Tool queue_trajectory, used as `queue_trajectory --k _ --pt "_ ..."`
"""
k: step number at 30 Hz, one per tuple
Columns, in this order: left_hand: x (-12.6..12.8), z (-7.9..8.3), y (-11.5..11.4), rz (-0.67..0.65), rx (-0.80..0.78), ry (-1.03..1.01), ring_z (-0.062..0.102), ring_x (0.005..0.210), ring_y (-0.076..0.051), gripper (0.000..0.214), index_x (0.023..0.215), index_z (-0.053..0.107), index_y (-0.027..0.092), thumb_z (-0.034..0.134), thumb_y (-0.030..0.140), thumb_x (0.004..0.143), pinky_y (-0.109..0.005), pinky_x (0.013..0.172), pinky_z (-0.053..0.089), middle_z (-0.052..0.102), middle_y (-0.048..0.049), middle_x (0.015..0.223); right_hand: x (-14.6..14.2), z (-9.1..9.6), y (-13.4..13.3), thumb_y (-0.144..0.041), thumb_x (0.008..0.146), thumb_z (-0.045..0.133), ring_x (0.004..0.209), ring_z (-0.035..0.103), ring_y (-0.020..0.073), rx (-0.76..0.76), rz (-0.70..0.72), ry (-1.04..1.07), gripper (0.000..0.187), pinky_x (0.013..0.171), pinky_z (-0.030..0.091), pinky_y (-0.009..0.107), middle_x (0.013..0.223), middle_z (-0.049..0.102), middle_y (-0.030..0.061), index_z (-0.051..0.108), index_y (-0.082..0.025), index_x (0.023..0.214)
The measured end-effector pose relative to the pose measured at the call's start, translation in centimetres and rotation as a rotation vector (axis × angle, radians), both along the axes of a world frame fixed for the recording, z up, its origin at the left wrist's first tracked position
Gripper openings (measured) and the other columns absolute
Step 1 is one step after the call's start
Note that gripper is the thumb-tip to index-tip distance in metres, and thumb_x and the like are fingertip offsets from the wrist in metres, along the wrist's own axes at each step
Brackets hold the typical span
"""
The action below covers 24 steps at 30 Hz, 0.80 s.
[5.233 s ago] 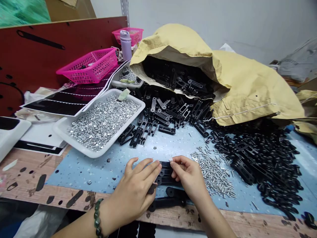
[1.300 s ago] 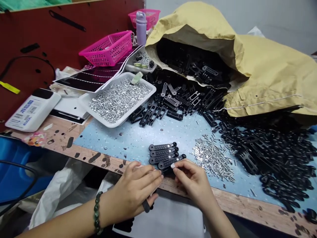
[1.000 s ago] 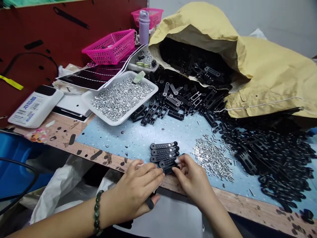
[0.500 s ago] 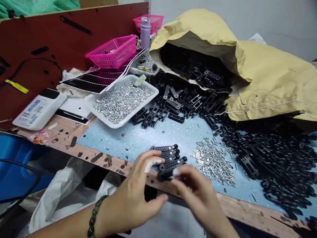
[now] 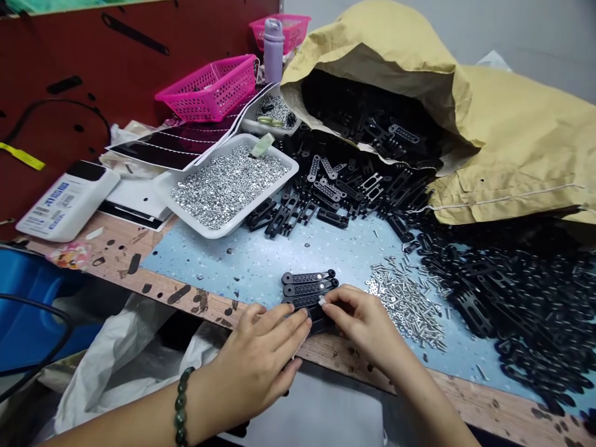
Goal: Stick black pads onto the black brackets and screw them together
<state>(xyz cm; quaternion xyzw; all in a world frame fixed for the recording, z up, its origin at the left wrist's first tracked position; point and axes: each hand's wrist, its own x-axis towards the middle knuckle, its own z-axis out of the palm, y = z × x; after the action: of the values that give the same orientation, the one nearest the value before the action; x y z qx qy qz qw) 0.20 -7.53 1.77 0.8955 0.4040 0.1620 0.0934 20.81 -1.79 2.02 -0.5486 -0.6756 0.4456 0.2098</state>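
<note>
Several black perforated plastic bars (image 5: 307, 284) lie side by side on a speckled blue mat (image 5: 261, 267), rounded ends to the right. Both hands meet at the front of this row. My left hand (image 5: 263, 347) rests with its fingertips on a black bar (image 5: 320, 320) near the mat's edge. My right hand (image 5: 365, 323) pinches the same bar from the right, and the fingers hide most of it. A loose pile of silver screws and nuts (image 5: 405, 304) lies just right of my right hand.
A white tray of small silver nuts (image 5: 228, 186) stands beyond the hands. Heaps of black parts (image 5: 512, 292) spill from a yellow paper sack (image 5: 516, 143). Pink baskets (image 5: 209, 90) and a lilac bottle (image 5: 273, 53) stand behind. White plastic sheeting (image 5: 116, 354) hangs below the wooden table edge (image 5: 200, 304).
My hands have closed together over the front bar after a blurred movement half a second ago. That bar now lies mostly hidden. The view has shifted slightly.
</note>
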Motion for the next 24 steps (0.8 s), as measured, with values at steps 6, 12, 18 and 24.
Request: queue_trajectory --k 6,12,18,24 --pt "-0.2 0.1 0.0 -0.010 -0.018 -0.020 0.050 0.116 -0.024 0.039 0.130 0.051 0.018 0.047 0.022 0.091 -0.039 0.093 0.027 0.057 -0.0052 0.131 0.1 -0.2 0.0 -0.024 0.083 0.054 0.065 0.058 0.0149 -0.006 0.006 0.006 0.014 0.059 0.043 0.027 0.076 0.064 0.0014 0.066 -0.020 0.077" --pt "0.4 -0.2 0.2 0.022 -0.042 -0.037 0.050 0.115 -0.025 0.043 0.132 0.049 0.018 0.047 0.023 0.090 -0.041 0.095 0.028 0.058 -0.0059 0.129 -0.5 -0.3 -0.3 -0.019 0.081 0.053 0.058 0.055 0.0138 0.125 0.019 -0.148 0.004 0.055 0.040 0.026 0.068 0.061 -0.0010 0.056 -0.021 0.080" --pt "-0.2 0.4 -1.3 0.019 -0.105 -0.154 0.050 0.114 -0.024 0.040 0.127 0.049 0.020 0.048 0.018 0.088 -0.040 0.097 0.033 0.060 -0.0067 0.123 0.2 0.1 -0.5 -0.038 0.076 0.066 0.053 0.051 0.0162 0.265 -0.103 -0.454 0.031 0.045 0.031 0.025 0.069 0.056 -0.0001 0.045 -0.022 0.091" --pt "-5.1 -5.5 -8.0 0.478 -0.403 -0.284 0.057 0.106 -0.025 0.034 0.120 0.045 0.021 0.049 0.025 0.087 -0.038 0.086 0.049 0.057 -0.0104 0.115 -0.6 0.1 -7.8 -0.030 0.089 0.053 0.052 0.046 0.0130 0.449 -0.198 -0.126 0.009 0.049 0.037 0.025 0.066 0.046 -0.0018 0.048 -0.023 0.084"
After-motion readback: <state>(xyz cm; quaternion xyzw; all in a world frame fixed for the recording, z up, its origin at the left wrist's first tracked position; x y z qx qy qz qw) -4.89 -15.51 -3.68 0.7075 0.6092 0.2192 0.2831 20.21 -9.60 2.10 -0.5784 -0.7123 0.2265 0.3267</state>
